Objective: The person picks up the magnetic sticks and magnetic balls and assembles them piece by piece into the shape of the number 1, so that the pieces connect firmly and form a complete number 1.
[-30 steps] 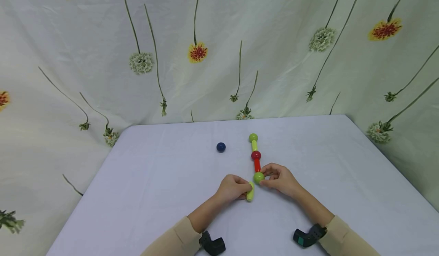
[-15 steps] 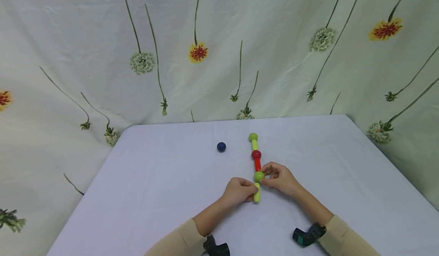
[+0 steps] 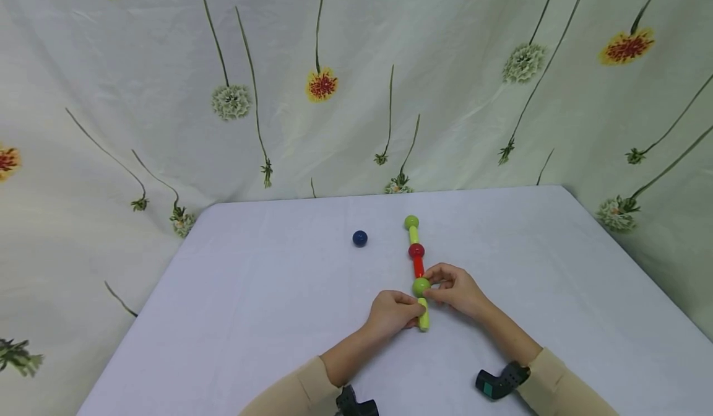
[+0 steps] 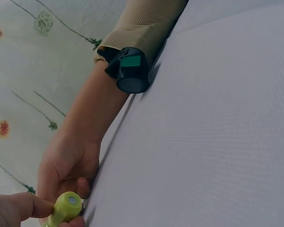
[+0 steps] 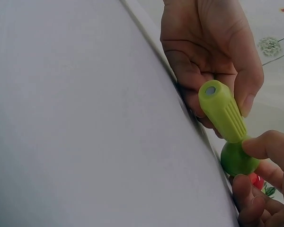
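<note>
A yellow-green magnetic rod (image 3: 424,322) is pinched between the thumb and fingers of my left hand (image 3: 391,312). Its ridged body and the grey metal disc in its near end show in the right wrist view. Its far end meets a green ball (image 5: 235,158), which the fingertips of my right hand (image 3: 459,291) hold from the right. Beyond that ball a straight chain runs away from me: a red rod (image 3: 418,267), a red ball (image 3: 416,251), another yellow-green rod (image 3: 413,235) and a smaller-looking green ball (image 3: 411,221).
Left of the chain, a dark blue ball (image 3: 359,238) lies alone on the white-covered table (image 3: 267,292). A flower-print cloth (image 3: 345,131) hangs behind the table's far edge. Black devices (image 3: 503,381) are strapped at both wrists.
My left hand has shifted right with the yellow-green rod, bringing it from beside the near green ball into line with the chain, against the ball. My right hand has barely moved.
</note>
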Motion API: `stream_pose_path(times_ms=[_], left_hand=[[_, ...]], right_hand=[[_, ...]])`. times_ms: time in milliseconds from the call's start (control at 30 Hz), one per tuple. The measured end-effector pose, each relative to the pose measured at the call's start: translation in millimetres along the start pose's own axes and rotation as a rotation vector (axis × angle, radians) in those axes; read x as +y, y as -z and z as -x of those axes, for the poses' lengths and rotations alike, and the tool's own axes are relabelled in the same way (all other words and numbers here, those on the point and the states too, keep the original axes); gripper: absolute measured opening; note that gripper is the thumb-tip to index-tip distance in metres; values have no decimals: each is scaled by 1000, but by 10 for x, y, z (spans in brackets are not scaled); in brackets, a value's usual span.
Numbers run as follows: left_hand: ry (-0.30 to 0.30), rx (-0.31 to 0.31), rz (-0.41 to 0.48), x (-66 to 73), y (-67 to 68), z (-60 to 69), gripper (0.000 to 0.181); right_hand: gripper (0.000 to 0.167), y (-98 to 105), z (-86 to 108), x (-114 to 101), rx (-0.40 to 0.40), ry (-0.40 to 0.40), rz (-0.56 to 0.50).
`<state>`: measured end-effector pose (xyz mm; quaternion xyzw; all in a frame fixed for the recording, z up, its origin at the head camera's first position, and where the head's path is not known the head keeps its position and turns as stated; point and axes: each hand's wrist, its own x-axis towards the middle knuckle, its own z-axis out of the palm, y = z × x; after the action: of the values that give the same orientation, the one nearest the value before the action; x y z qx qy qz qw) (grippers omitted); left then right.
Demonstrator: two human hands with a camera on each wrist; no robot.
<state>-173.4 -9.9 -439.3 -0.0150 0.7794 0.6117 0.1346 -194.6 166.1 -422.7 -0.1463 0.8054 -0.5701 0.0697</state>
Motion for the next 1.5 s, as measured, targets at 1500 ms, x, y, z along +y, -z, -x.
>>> stream_pose_path(times_ms=[1500], left_hand=[[-237, 151, -95, -101, -118, 26, 16]], right_hand=[[26, 4, -93, 256, 29, -4, -39]])
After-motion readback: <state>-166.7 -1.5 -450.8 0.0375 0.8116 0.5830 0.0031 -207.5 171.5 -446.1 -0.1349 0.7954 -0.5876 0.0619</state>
